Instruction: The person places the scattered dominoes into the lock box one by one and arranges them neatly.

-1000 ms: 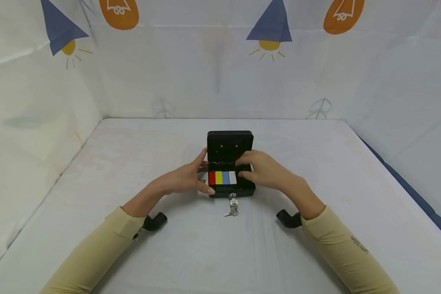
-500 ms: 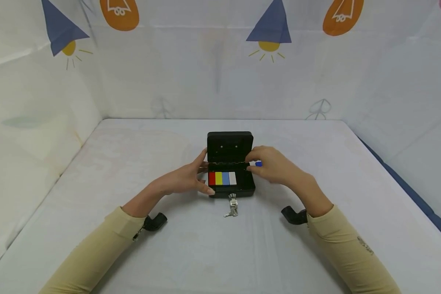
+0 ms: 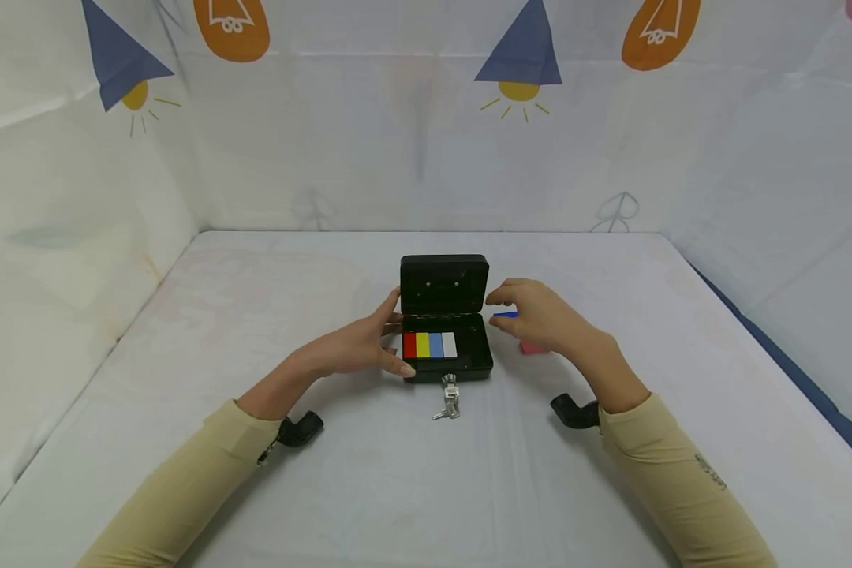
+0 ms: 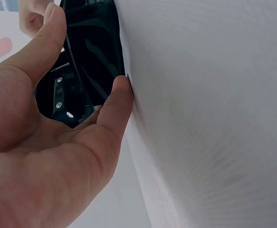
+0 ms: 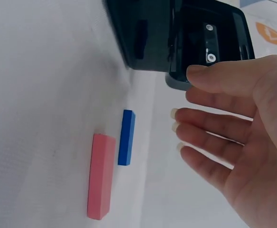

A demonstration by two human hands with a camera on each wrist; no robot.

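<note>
At three o'clock from the lid-up black box, I note the right hand empty, fingers loosely parted near the blue block and pink block, left hand spread wide against its nine o'clock side; a low sweep, I judge, might scatter both blocks.

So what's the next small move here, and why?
I'd probably pinch the dark blue block with the right grip: that grip is empty and near it, and the open black cash box has free space right of the white block.
</note>
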